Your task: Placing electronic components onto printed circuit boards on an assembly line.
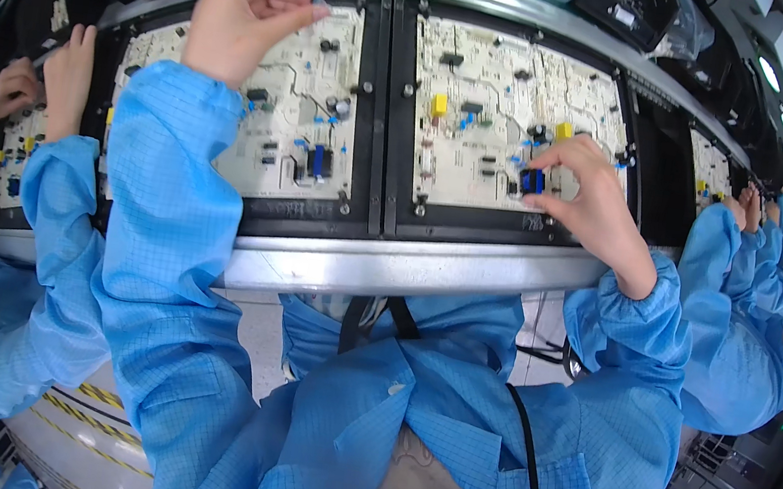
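Observation:
My right hand (591, 195) has its thumb and index finger closed round a blue-and-black block-shaped component (532, 181), at the lower right of the right circuit board (456, 174). Whether that block is seated in the board is hidden. Higher up, my left hand (253, 17) is raised over the upper part of the left circuit board (270, 182), thumb and fingers pinched together. A small bluish bit shows between its fingertips, too small to name. A similar blue-and-black block (319, 162) stands on the left board.
Both boards sit in black frames (386, 124) along a metal rail (408, 269). Black bins of small parts (625, 7) stand behind. Co-workers in blue smocks work close by, with one person's hands (64, 79) at left and others' hands (755, 206) at right.

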The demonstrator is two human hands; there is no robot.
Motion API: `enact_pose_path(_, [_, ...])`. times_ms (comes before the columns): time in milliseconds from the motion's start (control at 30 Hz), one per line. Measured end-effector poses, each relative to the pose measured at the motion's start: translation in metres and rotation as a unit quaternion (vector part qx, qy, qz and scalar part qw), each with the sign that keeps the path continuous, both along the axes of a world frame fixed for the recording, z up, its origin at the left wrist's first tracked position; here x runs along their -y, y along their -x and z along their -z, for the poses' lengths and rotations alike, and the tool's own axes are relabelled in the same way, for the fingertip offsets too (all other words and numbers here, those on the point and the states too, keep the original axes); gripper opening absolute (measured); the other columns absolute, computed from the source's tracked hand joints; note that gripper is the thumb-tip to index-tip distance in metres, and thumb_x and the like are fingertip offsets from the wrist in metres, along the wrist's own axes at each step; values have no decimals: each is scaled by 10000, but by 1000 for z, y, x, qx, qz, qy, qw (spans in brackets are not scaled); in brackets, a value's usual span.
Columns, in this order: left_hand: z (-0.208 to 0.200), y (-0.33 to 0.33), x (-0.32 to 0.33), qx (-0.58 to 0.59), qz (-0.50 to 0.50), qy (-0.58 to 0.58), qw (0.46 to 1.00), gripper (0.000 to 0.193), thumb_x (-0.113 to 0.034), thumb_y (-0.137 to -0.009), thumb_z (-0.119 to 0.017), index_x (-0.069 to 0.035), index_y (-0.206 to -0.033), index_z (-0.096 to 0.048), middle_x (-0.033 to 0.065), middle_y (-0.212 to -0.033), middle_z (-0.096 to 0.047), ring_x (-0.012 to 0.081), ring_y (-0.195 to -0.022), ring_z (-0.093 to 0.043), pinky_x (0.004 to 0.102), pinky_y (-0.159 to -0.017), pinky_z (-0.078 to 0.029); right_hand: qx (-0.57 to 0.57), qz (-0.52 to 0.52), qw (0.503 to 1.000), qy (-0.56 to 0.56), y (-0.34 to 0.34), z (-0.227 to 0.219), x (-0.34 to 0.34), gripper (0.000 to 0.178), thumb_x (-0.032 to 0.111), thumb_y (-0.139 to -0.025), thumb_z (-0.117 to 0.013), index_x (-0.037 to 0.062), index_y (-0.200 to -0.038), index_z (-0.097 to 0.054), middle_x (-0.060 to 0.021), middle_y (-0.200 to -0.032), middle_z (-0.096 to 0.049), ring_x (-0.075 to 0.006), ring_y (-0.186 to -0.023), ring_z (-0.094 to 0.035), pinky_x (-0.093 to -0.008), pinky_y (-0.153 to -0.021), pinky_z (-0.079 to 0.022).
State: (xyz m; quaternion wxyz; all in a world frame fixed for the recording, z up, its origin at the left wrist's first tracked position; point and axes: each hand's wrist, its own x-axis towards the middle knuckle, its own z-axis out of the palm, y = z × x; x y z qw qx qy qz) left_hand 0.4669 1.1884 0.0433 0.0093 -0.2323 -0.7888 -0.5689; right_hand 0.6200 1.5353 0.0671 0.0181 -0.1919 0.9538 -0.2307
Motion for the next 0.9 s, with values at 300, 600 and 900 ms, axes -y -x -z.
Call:
enact_pose_path(300, [-14,-27,-13,-58,-98,130,985,214,-62,-750,-748,-58,-955,-687,35,-762,-644,105,-686,-573,248,-661,-504,-89,-78,991,-57,187,-47,-7,226,217,-800,-695,14,-846,-605,-60,-749,-600,-143,-628,-525,-308,-567,-432])
enact_pose_path(600, [-13,-22,-12,-123,-119,204,964,214,-70,-765,-724,-54,-968,-657,66,-771,-626,162,-708,-597,293,-672,-514,-126,109,986,-20,347,22,13,377,374,-727,-732,4,-658,-702,-158,-575,-630,-239,-531,-621,-360,-581,-497])
enact_pose_path(900, [-10,-24,-12,-142,-122,205,961,210,-35,-777,-696,-47,-982,-656,80,-794,-626,181,-716,-605,283,-690,-514,-134,-37,989,53,241,-29,-16,220,214,-861,-638,-5,-886,-637,-71,-711,-610,-129,-626,-534,-285,-589,-440])
